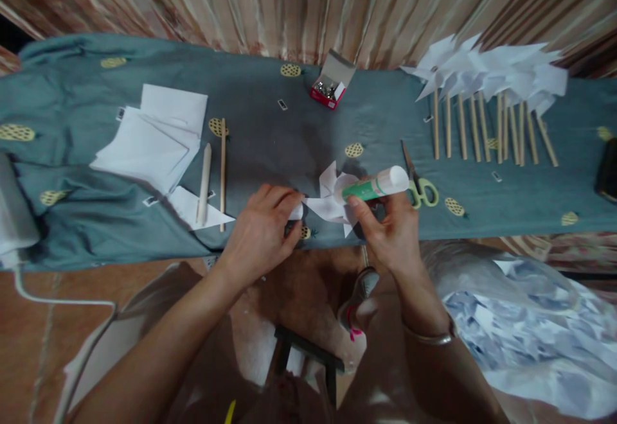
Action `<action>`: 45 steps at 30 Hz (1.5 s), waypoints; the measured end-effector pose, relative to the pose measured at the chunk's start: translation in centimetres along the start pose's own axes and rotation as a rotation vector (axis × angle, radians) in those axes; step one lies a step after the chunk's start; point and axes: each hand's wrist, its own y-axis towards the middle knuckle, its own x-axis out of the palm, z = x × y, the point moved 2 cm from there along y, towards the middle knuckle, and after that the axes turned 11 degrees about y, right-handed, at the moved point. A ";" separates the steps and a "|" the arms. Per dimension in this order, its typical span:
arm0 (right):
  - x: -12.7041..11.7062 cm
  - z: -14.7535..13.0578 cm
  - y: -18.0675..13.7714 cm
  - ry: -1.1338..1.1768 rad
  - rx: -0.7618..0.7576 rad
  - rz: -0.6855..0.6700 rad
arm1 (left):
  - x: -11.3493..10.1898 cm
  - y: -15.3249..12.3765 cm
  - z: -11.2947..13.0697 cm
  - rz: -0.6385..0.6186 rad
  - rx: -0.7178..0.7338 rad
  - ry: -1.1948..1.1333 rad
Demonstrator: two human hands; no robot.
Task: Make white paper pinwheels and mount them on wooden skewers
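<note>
My right hand (393,228) is closed round a glue stick (369,188) with a green label and white ends. The stick lies tilted over the middle of a white paper pinwheel (328,209), its left end at the paper. Just left of the pinwheel, my left hand (265,225) pinches a small white cylinder that looks like the glue stick's cap (295,212). Its fingertips are close to the pinwheel's left point; whether they touch it I cannot tell. Green-handled scissors (423,193) lie just beyond my right hand.
White paper sheets (144,148), a white pencil-like stick (204,183) and a wooden stick (222,173) lie left. An open red box of pins (328,93) stands at the back. Several finished pinwheels (491,74) lie right. A bag of paper scraps (525,321) sits below the table (270,135).
</note>
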 end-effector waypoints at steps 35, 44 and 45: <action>0.2 -0.9 1.6 -0.069 -0.124 -0.205 | 3.5 0.0 5.4 0.002 0.284 0.083; 0.1 -1.0 1.8 -0.086 -0.121 -0.248 | 3.6 -0.1 5.6 -0.007 0.282 0.110; 0.2 -1.0 1.8 -0.082 -0.123 -0.251 | 3.6 -0.1 5.6 -0.004 0.280 0.116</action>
